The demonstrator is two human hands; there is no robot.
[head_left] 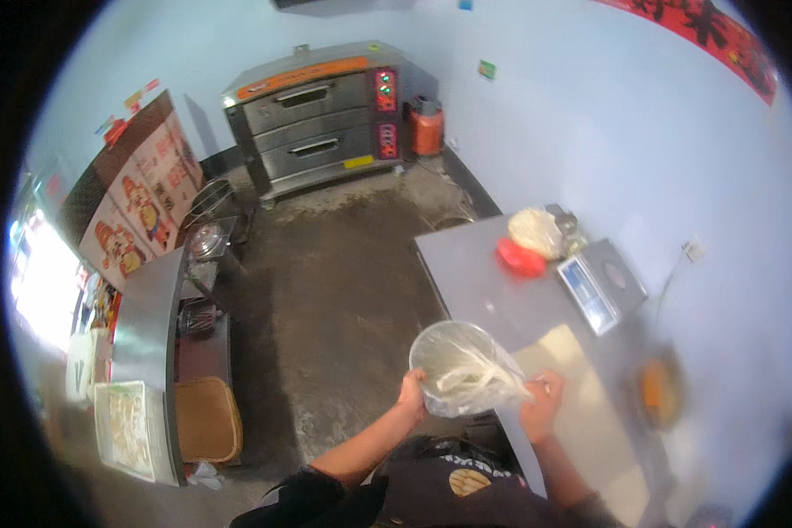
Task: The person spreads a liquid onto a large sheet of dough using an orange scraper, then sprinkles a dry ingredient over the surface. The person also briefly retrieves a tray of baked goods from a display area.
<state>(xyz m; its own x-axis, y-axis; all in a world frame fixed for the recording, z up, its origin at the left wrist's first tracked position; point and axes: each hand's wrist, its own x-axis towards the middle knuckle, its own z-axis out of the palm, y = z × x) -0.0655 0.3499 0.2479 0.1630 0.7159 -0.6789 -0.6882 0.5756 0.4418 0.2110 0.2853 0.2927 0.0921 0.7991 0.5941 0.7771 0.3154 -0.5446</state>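
A round bowl (444, 352) lined with a crumpled clear plastic bag (480, 374) is held over the front edge of the steel table (462, 264). My left hand (414, 391) grips its left side. My right hand (542, 400) is closed on the bunched bag at the bowl's right side; whether it also holds the rim I cannot tell. Beneath and beside my right hand lies a pale board (590, 422). What is inside the bag is hard to make out.
The table holds a scale (600, 283), a red bag (519, 257), a cream bag (534, 231) and an orange item (653, 392). A two-deck oven (312, 123) and orange cylinder (427, 132) stand at the back. A left counter (145, 321) bears a white tray (103, 426) beside floor (334, 299).
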